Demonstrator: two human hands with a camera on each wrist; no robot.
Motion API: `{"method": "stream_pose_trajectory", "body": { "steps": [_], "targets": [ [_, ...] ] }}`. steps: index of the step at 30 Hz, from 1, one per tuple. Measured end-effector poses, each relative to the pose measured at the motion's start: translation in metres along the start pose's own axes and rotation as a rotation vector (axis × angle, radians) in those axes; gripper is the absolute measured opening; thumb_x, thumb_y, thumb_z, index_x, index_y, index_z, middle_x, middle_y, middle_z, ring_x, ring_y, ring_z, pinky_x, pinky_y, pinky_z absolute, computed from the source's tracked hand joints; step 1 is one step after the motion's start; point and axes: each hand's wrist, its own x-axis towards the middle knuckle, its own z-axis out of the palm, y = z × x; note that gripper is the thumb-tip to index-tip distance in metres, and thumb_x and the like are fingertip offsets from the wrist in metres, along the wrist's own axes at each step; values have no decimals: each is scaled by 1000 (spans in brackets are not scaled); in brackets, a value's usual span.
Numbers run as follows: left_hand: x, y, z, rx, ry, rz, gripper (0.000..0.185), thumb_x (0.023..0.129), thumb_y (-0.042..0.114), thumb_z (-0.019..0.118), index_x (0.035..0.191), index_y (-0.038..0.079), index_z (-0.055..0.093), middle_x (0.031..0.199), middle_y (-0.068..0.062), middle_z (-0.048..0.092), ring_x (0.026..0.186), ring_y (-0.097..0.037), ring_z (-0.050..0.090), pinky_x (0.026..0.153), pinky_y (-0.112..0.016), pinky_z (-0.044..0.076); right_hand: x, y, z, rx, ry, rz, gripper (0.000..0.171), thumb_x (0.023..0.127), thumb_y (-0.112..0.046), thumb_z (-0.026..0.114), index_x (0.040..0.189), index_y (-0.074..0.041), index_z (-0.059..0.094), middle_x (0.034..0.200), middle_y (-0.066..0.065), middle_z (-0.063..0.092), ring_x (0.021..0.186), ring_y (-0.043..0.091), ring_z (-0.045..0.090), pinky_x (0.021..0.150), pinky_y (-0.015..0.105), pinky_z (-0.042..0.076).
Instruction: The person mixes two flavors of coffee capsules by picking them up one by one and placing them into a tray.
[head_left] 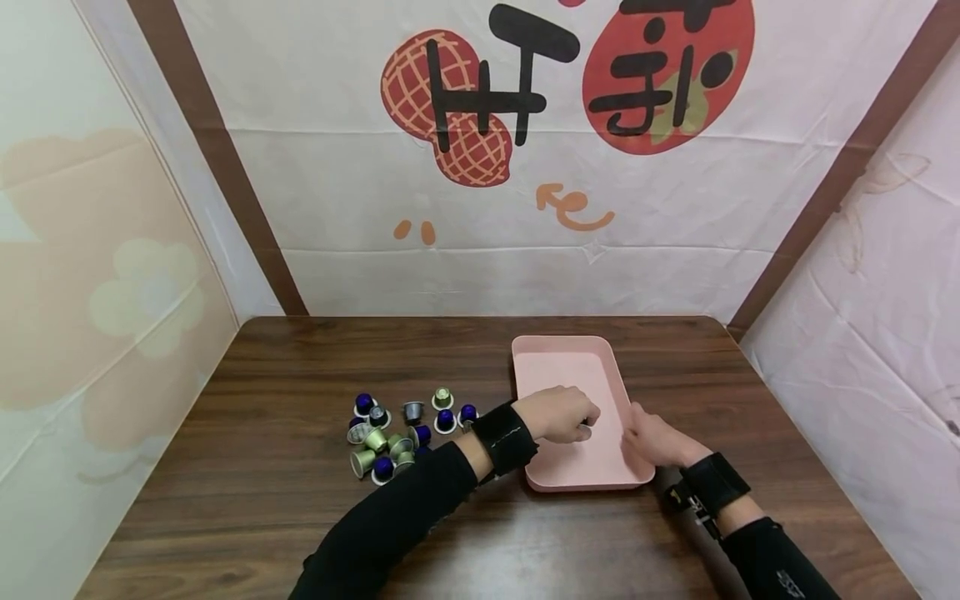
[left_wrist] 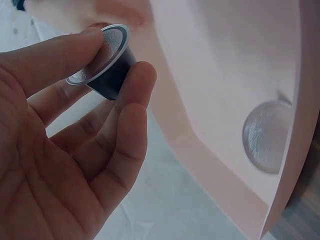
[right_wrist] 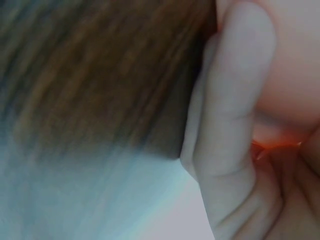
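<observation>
The left hand [left_wrist: 65, 150] is pinching a dark capsule [left_wrist: 107, 65] with a silver foil lid between thumb and fingers, over the pink tray [head_left: 558, 475]; the right hand [head_left: 660, 439] is gripping the tray's right rim; more capsules [head_left: 397, 433] are lying clustered on the table [head_left: 262, 517] to the left.

Worktop [head_left: 262, 517]: dark wood grain.
Tray [head_left: 570, 354]: pink, right of centre.
Capsules [head_left: 397, 433]: loose cluster, left of tray.
</observation>
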Motion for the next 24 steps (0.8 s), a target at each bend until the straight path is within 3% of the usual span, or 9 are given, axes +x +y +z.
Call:
{"method": "stream_pose_trajectory", "body": {
  "steps": [5,11,14,19,24],
  "targets": [
    [6,3,8,1,-26,-24,7,91,22,64,91,15,64,82,6,59,72,-8,51,66,-21,40,1,3,1,16,-10,15,22,95,-7,44,112,6,36,77,8,47,69,19,50,61,32,41],
    [11,8,11,29,-29,-21,11,91,21,63,82,15,60,72,6,52,67,-8,47,60,-20,36,-1,1,0,18,-13,10,26,96,-7,45,115,8,37,78,8,48,71,19,51,63,33,41],
    [15,10,14,33,-42,-21,8,90,21,64,94,14,64,82,6,60,73,-7,52,66,-19,39,-1,0,1,20,-8,5,25,95,-7,46,114,7,37,78,8,48,71,18,51,63,33,41],
    [19,9,18,37,-50,-29,29,88,16,68,116,12,63,111,1,64,96,-9,59,83,-22,44,-1,-1,1,27,-9,-7,25,95,-6,46,114,7,38,79,7,50,71,18,52,63,33,42],
    [15,-2,10,69,-31,-26,29,87,16,68,115,10,64,110,-1,64,97,-12,59,84,-24,45,-2,1,-1,-6,6,-29,24,95,-7,46,113,8,38,82,8,51,74,18,52,65,34,43]
  ]
}}
